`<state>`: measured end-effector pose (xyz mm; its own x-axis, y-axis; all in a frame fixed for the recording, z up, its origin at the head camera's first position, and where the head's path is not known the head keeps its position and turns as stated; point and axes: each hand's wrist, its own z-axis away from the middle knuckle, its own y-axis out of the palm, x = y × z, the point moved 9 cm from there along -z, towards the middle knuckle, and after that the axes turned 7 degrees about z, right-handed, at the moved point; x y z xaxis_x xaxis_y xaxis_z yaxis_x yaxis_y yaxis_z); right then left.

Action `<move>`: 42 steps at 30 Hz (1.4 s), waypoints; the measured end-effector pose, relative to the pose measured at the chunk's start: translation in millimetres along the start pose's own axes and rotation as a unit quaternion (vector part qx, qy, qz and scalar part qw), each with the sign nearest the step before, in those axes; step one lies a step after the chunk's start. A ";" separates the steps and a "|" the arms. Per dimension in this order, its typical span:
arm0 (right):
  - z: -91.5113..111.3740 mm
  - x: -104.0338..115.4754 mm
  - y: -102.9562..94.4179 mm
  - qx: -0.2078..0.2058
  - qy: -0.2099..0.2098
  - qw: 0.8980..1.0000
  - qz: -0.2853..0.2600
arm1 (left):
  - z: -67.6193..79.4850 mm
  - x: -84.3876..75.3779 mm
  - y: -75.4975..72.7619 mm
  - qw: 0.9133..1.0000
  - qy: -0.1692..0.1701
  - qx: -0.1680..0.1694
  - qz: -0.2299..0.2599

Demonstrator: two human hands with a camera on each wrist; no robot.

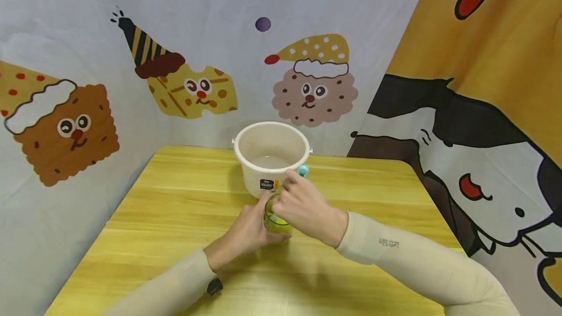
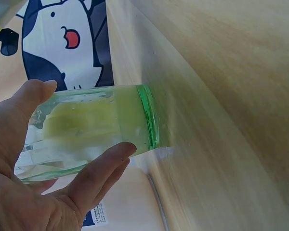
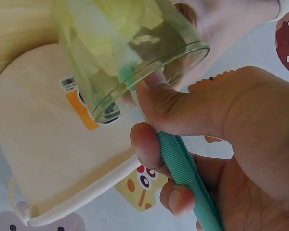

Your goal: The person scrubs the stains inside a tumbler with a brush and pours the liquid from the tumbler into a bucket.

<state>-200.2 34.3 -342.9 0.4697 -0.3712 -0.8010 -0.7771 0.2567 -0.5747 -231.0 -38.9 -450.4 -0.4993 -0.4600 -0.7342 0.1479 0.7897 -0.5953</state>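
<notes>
A clear green drinking glass (image 1: 281,228) stands close over the table, its mouth up. My left hand (image 1: 246,228) grips it from the left, thumb on one side and fingers on the other, as the left wrist view also shows. My right hand (image 1: 303,206) grips the teal ridged handle of a cup brush (image 3: 176,159), whose handle end pokes out above the fist in the head view. The brush's pale yellow, sponge-like head (image 2: 82,120) is inside the glass, blurred by the glass wall. Right thumb and fingertips reach right at the glass's rim.
A cream bucket (image 1: 252,179) with a dark and orange label (image 1: 269,184) stands just behind the glass, near the table's back edge. Wood-grain table (image 1: 175,199) spreads to both sides. A cloth backdrop with cartoon figures (image 1: 193,87) hangs behind.
</notes>
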 end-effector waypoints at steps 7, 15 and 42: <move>1.1 -2.0 2.4 0.006 0.001 1.000 0.000 | -0.6 -3.2 -0.8 1.000 0.001 0.001 0.003; 5.9 -2.0 2.4 0.011 -0.001 1.000 -0.002 | -0.6 -2.5 -1.1 1.000 -0.014 0.000 0.016; 0.9 -8.7 6.3 0.018 0.011 1.000 -0.002 | -3.8 7.4 -4.1 0.996 -0.054 0.003 0.069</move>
<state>-208.8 39.9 -339.7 0.4631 -0.3906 -0.7956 -0.7595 0.2877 -0.5834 -238.5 -43.9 -452.2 -0.3795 -0.3880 -0.8399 0.2142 0.8463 -0.4878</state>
